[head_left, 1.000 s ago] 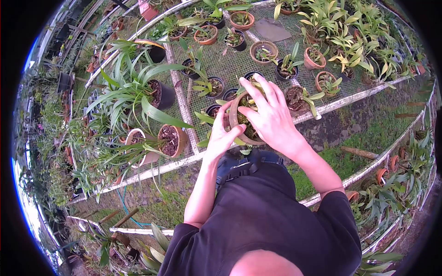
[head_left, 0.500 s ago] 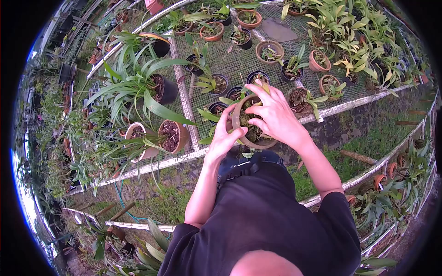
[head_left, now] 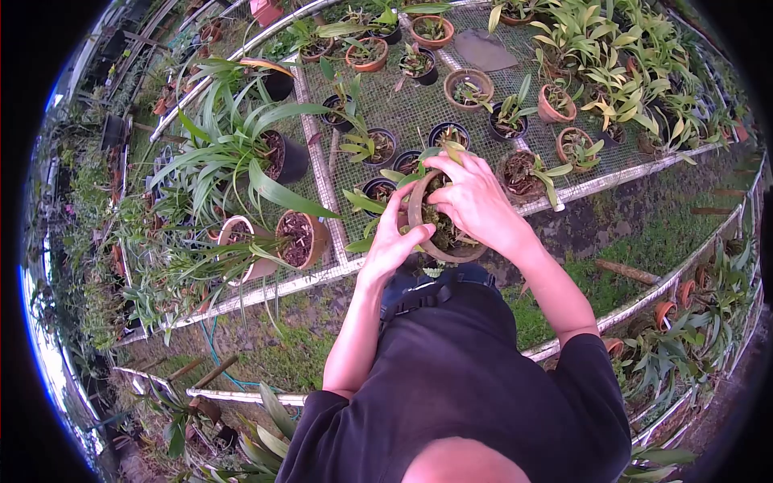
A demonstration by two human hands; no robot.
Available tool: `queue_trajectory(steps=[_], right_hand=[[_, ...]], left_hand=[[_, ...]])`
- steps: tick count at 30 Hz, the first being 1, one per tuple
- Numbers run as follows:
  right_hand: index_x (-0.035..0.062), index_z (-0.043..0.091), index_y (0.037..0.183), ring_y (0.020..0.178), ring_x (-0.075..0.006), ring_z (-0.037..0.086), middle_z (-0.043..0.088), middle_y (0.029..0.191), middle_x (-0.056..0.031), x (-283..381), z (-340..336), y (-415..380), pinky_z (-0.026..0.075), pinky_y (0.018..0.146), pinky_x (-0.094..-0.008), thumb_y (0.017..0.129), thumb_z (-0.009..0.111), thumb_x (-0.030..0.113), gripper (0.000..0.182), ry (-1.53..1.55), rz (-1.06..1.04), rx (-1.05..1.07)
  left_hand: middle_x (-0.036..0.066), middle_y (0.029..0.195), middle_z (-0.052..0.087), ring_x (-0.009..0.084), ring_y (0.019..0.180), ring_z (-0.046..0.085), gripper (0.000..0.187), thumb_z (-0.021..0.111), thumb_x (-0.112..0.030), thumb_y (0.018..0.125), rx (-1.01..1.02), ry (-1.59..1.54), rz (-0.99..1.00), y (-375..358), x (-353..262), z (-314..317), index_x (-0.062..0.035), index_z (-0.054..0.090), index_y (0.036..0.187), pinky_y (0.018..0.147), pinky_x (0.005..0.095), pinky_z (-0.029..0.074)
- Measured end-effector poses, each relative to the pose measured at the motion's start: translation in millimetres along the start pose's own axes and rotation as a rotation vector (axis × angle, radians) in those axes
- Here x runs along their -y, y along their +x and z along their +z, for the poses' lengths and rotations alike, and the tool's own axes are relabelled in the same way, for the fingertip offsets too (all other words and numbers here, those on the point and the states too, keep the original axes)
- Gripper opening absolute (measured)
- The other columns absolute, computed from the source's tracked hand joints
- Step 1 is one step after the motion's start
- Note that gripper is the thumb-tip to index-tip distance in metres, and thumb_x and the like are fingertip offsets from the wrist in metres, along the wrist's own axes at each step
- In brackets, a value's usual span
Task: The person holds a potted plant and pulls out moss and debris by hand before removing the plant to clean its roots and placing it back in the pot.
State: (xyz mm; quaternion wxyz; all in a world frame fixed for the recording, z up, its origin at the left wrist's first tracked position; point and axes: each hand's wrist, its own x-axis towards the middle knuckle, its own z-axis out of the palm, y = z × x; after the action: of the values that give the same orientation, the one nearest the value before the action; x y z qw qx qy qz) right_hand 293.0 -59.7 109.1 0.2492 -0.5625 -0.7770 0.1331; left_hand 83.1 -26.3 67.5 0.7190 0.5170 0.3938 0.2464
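At ctr, L hand [head_left: 390, 246] grasps pot [head_left: 451, 255] w/ moss [head_left: 444, 233]; R hand [head_left: 480, 203] is over its mouth, grip I cannot tell. Mesh bench [head_left: 403, 111] at top, grass [head_left: 541, 319] lower R.

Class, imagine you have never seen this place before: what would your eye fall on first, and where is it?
First, probably the round pot near the centre, with the left hand at its side and the fingers of the right hand over its mouth. Next might come the long-leaved plant in a dark pot to the left, then the dense yellow-green foliage at upper right.
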Motion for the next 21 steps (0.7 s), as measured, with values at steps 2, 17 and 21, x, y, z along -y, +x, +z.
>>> queue_trajectory(steps=[2,17,21], right_hand=[[0.0094,0.083,0.105,0.135,-0.0348,0.055,0.061,0.144,-0.0135,-0.8,-2.6,-1.5,0.042,0.111,-0.0508,0.085,0.077,0.009,0.02,0.03,0.012,0.041],[0.0077,0.082,0.106,0.14,-0.0318,0.054,0.056,0.154,-0.0117,-1.8,-11.3,-5.5,0.04,0.115,-0.0505,0.085,0.081,0.018,0.023,0.229,0.074,0.168],[0.0079,0.082,0.103,0.137,-0.0307,0.057,0.059,0.15,-0.0111,-2.7,-11.0,-4.8,0.041,0.112,-0.0482,0.085,0.081,0.021,0.022,0.243,0.065,0.137]], left_hand=[[0.015,0.128,0.056,0.0252,0.116,0.063,0.084,0.078,-0.009,0.085,0.001,-0.012,0.01,-0.4,0.8,-1.2,-0.0109,0.04,0.16,0.095,0.0408,0.057],[0.015,0.131,0.055,0.026,0.121,0.062,0.083,0.075,-0.009,0.085,0.013,-0.061,-0.021,-3.8,6.6,-4.8,-0.0104,0.04,0.16,0.1,0.0414,0.054],[0.015,0.13,0.056,0.025,0.119,0.064,0.083,0.074,-0.009,0.085,0.02,-0.057,0.003,-3.2,8.3,-5.6,-0.0096,0.04,0.161,0.1,0.0403,0.054]])
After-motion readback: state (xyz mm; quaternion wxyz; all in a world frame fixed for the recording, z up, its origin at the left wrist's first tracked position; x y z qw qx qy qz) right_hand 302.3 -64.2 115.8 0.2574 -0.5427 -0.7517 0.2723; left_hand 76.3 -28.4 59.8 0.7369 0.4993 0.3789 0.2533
